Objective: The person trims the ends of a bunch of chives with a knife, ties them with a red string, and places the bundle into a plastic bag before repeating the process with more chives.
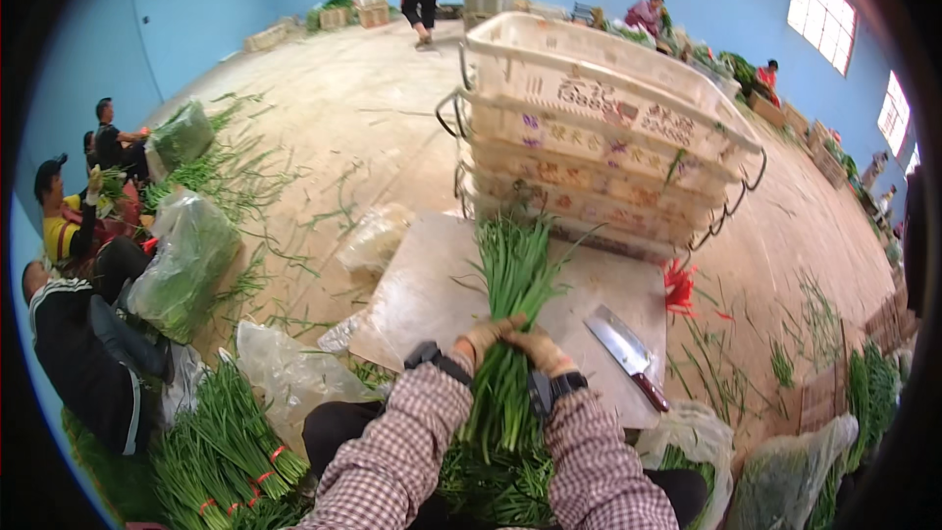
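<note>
A loose bunch of long green leafy stalks [515, 272], which look like garlic chives, lies over the near edge of a pale board [419, 283]. Both my gloved hands grip it around the middle: my left hand [487, 338] from the left, my right hand [543, 350] from the right, fingertips meeting on top. The stalks' lower ends hang toward my lap. To the right of my right hand, a cleaver [625, 353] with a dark wooden handle rests on the board, its handle reaching past the edge.
Stacked white plastic crates [603, 140] with wire handles stand at the board's far side. Red ties [678, 287] lie right of it. Tied bunches [228, 449] are heaped at my left near a clear plastic bag [294, 372]. Seated people [88, 353] work along the left wall.
</note>
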Demonstrator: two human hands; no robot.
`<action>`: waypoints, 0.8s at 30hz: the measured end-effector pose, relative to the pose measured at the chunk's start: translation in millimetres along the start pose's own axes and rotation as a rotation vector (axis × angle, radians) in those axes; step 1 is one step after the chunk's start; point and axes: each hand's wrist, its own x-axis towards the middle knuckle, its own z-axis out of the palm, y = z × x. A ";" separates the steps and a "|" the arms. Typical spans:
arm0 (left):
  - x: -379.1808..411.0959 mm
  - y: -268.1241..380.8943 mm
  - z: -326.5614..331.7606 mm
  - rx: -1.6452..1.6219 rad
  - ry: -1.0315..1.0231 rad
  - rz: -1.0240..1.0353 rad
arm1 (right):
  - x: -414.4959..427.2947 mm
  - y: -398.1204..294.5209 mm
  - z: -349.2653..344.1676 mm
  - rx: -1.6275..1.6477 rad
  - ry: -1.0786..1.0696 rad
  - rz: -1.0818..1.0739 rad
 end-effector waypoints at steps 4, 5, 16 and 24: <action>-36.8 -20.4 18.2 0.047 0.171 0.312 | -42.6 -5.4 35.4 -0.085 0.206 -0.125; -49.4 -22.1 30.0 0.023 0.117 0.362 | -52.9 -7.3 37.8 -0.042 0.187 -0.241; -167.3 96.1 170.2 0.406 -0.133 0.912 | -157.2 -187.4 68.1 -0.086 0.159 -0.700; -116.9 49.5 130.4 0.796 -0.036 1.099 | -135.2 -135.3 31.7 -0.944 0.311 -0.881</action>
